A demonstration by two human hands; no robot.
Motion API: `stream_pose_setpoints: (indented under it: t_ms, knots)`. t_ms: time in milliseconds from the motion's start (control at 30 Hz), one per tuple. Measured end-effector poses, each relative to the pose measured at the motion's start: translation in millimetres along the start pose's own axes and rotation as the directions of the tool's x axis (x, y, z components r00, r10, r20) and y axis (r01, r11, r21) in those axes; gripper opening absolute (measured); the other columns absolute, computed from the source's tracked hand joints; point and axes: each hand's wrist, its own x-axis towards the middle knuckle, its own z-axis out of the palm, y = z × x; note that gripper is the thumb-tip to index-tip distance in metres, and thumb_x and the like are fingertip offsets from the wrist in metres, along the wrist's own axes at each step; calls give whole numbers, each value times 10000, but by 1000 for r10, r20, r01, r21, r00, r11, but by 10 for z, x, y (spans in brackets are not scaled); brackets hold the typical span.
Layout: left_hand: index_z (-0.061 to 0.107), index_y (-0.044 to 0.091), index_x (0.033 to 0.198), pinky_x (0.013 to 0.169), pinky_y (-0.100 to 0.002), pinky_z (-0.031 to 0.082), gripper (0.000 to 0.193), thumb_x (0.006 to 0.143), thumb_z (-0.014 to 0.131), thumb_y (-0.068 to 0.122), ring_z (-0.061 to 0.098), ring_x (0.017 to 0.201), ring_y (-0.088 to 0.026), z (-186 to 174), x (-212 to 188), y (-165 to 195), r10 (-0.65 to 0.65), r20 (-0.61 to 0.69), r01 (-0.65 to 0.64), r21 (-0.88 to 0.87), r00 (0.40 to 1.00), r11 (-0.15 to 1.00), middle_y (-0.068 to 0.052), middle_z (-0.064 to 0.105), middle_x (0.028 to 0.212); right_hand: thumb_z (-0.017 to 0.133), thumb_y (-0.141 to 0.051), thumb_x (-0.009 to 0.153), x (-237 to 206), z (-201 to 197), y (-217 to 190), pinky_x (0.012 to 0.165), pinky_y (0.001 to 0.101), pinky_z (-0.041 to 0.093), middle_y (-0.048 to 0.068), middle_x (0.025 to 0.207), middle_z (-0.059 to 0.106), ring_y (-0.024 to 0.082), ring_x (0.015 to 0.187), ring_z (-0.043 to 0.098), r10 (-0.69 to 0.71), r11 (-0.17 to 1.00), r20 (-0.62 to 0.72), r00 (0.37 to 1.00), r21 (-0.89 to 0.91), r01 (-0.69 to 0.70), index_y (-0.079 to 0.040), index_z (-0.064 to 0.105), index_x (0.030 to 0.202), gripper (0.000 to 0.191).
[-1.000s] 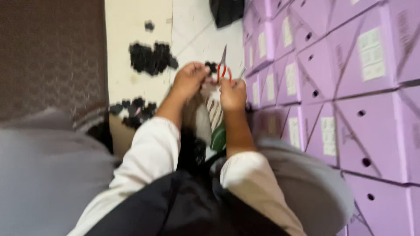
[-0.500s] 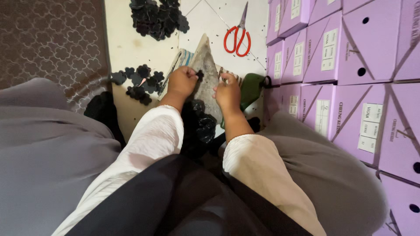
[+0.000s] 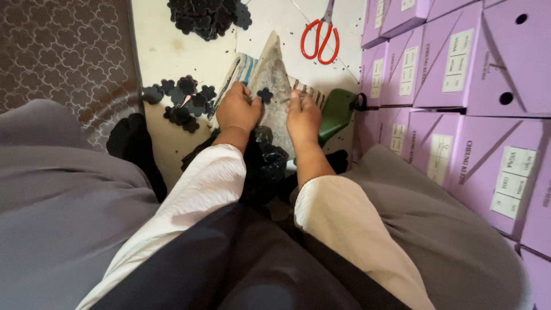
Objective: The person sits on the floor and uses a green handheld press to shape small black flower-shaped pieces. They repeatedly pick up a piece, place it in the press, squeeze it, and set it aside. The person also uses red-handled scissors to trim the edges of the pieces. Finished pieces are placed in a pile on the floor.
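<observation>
Although both our hands sit in plain sight from the head camera, we cannot tell what the curled fingers of the left hand [image 3: 238, 109] clasp, and the right hand [image 3: 303, 115] hides its fingertips too. Between them lies a black flower-shaped cutout [image 3: 264, 94] on a grey pointed cloth [image 3: 274, 72]. Since half a second ago, the red scissors [image 3: 321, 35] stayed on the floor. Both wrists bend down, knuckles up.

Head view, looking steeply down.
</observation>
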Motion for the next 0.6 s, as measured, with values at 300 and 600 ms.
stream_pose_setpoints:
  t_ms: [300, 600]
  knots:
    - [564, 128, 880, 743, -442, 532, 488, 709, 883, 456, 707, 824, -328, -24, 34, 75, -205, 67, 202, 44, 976, 978, -91, 724, 835, 540, -202, 1063, 79, 186, 230, 804, 290, 591, 118, 997, 777, 164, 860, 759, -135, 959, 83, 987, 263, 109, -2, 627, 1174, 245]
    - [539, 132, 920, 754, -418, 526, 537, 690, 889, 467, 701, 841, -287, 4, 115, 100, -305, 123, 301, 56, 944, 952, -70, 713, 883, 535, -156, 1073, -32, 185, 130, 836, 303, 592, 105, 1023, 773, 168, 922, 770, -228, 969, 146, 963, 131, 210, -38, 620, 1166, 173]
